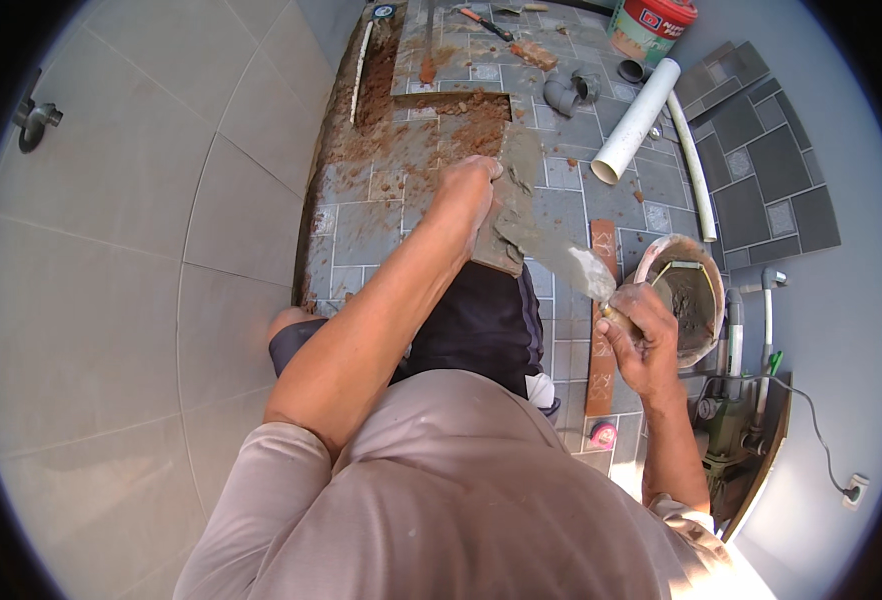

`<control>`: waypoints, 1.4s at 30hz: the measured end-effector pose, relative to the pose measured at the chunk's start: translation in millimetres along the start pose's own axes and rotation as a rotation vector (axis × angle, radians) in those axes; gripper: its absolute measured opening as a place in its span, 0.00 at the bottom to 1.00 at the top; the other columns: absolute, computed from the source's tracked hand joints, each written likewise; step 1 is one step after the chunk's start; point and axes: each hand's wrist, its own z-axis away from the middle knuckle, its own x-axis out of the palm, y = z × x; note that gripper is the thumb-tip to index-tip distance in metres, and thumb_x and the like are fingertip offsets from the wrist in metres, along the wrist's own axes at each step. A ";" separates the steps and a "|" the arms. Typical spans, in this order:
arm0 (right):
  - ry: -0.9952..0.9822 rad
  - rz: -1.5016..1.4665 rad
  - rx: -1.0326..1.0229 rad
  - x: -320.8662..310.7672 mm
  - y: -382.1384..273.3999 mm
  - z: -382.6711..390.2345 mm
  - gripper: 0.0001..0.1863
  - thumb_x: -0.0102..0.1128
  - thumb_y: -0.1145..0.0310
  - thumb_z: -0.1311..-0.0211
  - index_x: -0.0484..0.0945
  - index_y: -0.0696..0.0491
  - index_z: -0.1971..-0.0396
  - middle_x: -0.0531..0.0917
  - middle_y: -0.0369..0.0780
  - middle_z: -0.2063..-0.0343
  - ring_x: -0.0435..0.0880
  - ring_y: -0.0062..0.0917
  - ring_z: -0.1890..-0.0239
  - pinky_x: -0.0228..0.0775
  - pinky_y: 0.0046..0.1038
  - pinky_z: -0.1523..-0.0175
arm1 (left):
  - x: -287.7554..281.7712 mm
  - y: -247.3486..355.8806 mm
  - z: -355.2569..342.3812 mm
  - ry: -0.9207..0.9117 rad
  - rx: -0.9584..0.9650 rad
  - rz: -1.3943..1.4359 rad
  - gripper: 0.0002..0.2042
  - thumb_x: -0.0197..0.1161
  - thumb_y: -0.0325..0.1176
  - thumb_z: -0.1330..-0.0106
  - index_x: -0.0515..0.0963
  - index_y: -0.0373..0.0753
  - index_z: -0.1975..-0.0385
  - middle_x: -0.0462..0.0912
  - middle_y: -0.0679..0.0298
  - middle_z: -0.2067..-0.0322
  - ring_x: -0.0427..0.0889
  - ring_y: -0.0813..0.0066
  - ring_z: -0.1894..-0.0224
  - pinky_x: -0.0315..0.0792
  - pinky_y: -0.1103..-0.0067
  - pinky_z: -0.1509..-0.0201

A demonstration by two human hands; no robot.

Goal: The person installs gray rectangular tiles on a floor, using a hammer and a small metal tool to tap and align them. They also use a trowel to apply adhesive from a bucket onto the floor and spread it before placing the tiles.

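Observation:
My left hand (469, 195) is closed around the edge of a narrow tile piece (499, 255), held up in front of my knees. Grey wet mortar (523, 180) is spread along its face. My right hand (644, 335) grips the wooden handle of a trowel (586, 270). The blade points left, smeared with mortar, and its tip meets the mortar by the tile's near end; whether it presses on it I cannot tell. Close to my right hand stands a round bucket (718, 335) with a wire handle and grey mortar inside.
Ahead, a dug-out trench (476, 110) of reddish soil breaks the tiled floor. White pipes (636, 120), grey elbow fittings (563, 95) and a paint bucket (651, 30) lie beyond. Patterned tiles (771, 150) lean on the right wall. A brown board (601, 375) and a green pump (729, 430) are nearby.

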 end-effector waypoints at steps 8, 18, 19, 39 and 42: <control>0.074 0.100 -0.034 0.9 1.1 24.1 0.15 0.74 0.77 0.44 0.84 0.60 0.56 0.82 0.48 0.61 0.81 0.47 0.57 0.74 0.40 0.50 | -22.9 -15.1 -34.9 0.021 -0.026 0.026 0.11 0.61 0.40 0.26 0.83 0.39 0.61 0.83 0.62 0.66 0.80 0.68 0.67 0.77 0.69 0.58; -0.293 0.894 1.017 -120.2 110.7 52.3 0.14 0.61 0.68 0.37 0.91 0.58 0.58 0.90 0.56 0.57 0.91 0.49 0.52 0.84 0.45 0.45 | -75.4 -3.6 -27.3 -0.111 -0.039 0.049 0.13 0.57 0.46 0.23 0.82 0.43 0.57 0.84 0.66 0.71 0.82 0.74 0.74 0.77 0.76 0.76; -0.340 0.876 1.025 -115.6 127.5 50.2 0.15 0.61 0.69 0.38 0.91 0.58 0.58 0.90 0.55 0.56 0.91 0.48 0.51 0.84 0.45 0.45 | -79.1 -5.3 -26.5 -0.099 -0.049 0.047 0.13 0.57 0.45 0.23 0.82 0.43 0.57 0.84 0.67 0.71 0.82 0.74 0.74 0.77 0.76 0.76; -0.005 -0.110 1.256 -136.0 165.0 90.4 0.11 0.66 0.64 0.32 0.85 0.58 0.67 0.85 0.40 0.77 0.78 0.22 0.81 0.65 0.26 0.77 | -0.3 -45.5 -32.2 -0.218 -0.204 0.034 0.14 0.57 0.42 0.22 0.81 0.40 0.47 0.85 0.63 0.65 0.84 0.69 0.71 0.79 0.74 0.71; 0.146 -0.309 1.077 -122.1 127.5 95.6 0.11 0.65 0.64 0.26 0.86 0.57 0.61 0.84 0.35 0.76 0.77 0.18 0.78 0.65 0.23 0.74 | 18.1 -45.8 -22.3 -0.247 -0.233 -0.031 0.16 0.56 0.42 0.22 0.81 0.40 0.44 0.86 0.60 0.60 0.85 0.67 0.68 0.82 0.72 0.65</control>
